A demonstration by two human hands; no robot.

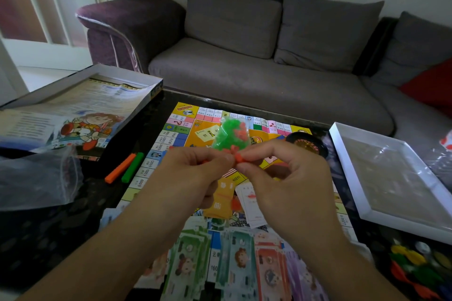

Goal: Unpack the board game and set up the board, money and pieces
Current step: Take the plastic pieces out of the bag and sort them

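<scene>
Board (pixel 181 129) is laid out w/ money (pixel 244 266) fanned, so pieces step now: both hands' fingers (pixel 220 157) pinch the small bag (pixel 230 133) of green/orange bits. Prob needs opening next, w/o spilling.

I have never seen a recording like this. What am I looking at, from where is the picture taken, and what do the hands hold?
There is one picture, from a camera worn on a person's head, looking down at their own hands. No machine is involved. The left hand and right hand together pinch a small clear bag of green and orange pieces. Below lies the game board on a dark table, with paper money on it. An orange stick and a green stick lie to the left.
</scene>
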